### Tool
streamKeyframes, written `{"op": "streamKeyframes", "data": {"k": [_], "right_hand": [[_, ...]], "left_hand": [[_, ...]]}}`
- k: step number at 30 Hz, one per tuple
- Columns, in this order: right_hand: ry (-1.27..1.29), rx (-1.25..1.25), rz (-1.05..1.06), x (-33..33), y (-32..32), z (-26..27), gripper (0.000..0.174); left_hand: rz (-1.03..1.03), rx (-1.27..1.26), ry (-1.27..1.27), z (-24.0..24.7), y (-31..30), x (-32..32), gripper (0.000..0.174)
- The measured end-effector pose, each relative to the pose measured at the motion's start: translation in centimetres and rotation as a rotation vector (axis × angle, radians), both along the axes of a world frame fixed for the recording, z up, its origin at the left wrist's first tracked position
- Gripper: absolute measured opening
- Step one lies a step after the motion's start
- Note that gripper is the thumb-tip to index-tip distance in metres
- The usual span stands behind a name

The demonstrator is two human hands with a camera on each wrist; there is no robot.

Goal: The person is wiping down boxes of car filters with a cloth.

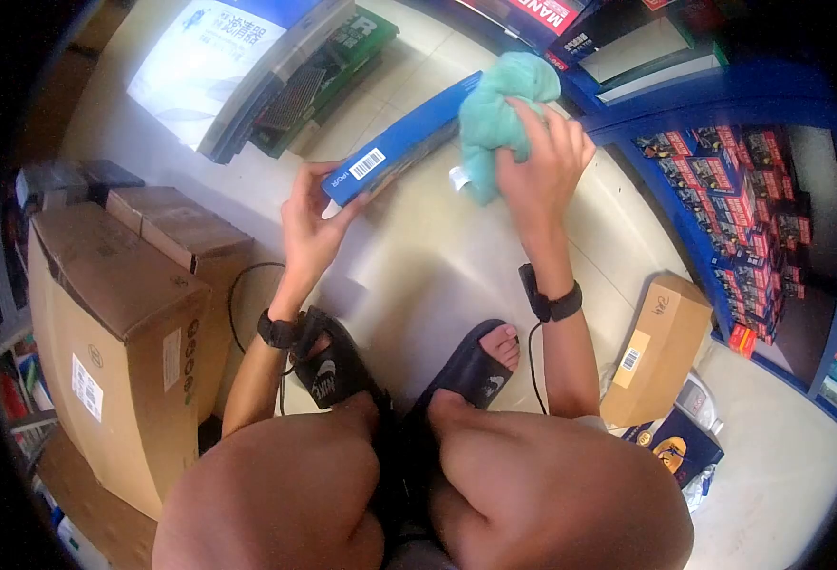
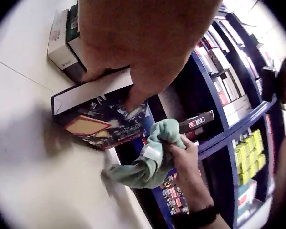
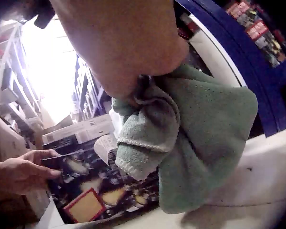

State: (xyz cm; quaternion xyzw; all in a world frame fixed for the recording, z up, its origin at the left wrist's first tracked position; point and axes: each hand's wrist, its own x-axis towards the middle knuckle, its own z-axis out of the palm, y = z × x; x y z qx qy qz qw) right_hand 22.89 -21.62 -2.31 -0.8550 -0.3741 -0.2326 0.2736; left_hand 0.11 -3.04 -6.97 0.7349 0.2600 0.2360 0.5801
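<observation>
The left hand [image 1: 312, 226] grips the near end of a thin blue box [image 1: 404, 138], thumb on one side and fingers on the other. Its broad face, dark with printed pictures, shows in the left wrist view [image 2: 102, 119]. A crumpled green cloth [image 1: 502, 106] is bunched in the right hand [image 1: 540, 169], by the box's far end. One end of the cloth [image 2: 150, 164] hangs down, with a white tag on it. In the right wrist view the cloth [image 3: 207, 129] covers part of the printed face [image 3: 88, 183]; whether they touch I cannot tell.
Large cardboard boxes [image 1: 105, 351] stand at the left. Flat blue-white [image 1: 205, 71] and green [image 1: 328, 85] boxes lie at the upper left. A blue shelf [image 1: 832, 171] with small packages runs along the right. Near the right knee is a long carton [image 1: 661, 347]. Sandalled feet rest on the tiled floor.
</observation>
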Motion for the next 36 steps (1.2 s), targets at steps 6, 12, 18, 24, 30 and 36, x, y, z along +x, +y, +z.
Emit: {"op": "streamKeyframes", "data": {"k": [6, 12, 18, 24, 30, 36], "right_hand": [[0.009, -0.134, 0.396, -6.5, 2.6, 3.8, 0.046], [0.038, -0.281, 0.565, -10.3, 5.1, 1.2, 0.046], [0.124, -0.14, 0.56, -8.5, 4.9, 1.1, 0.036], [0.034, -0.255, 0.271, -2.0, 3.7, 0.4, 0.041], [-0.008, -0.297, 0.233, 2.4, 3.1, 0.9, 0.043], [0.076, -0.274, 0.444, -6.3, 3.8, 1.1, 0.04]], "left_hand": [[-0.029, -0.029, -0.063, -3.1, 0.0, -0.1, 0.049], [0.058, -0.033, 0.09, -3.7, -0.4, -1.3, 0.039], [-0.023, -0.097, 0.106, -3.5, 0.0, -1.2, 0.036], [-0.054, -0.112, 0.044, -3.3, -0.5, -0.6, 0.052], [-0.081, -0.056, 0.078, -3.1, -0.3, -0.5, 0.057], [-0.087, -0.057, 0.144, -3.4, 0.2, -0.7, 0.051]]}}
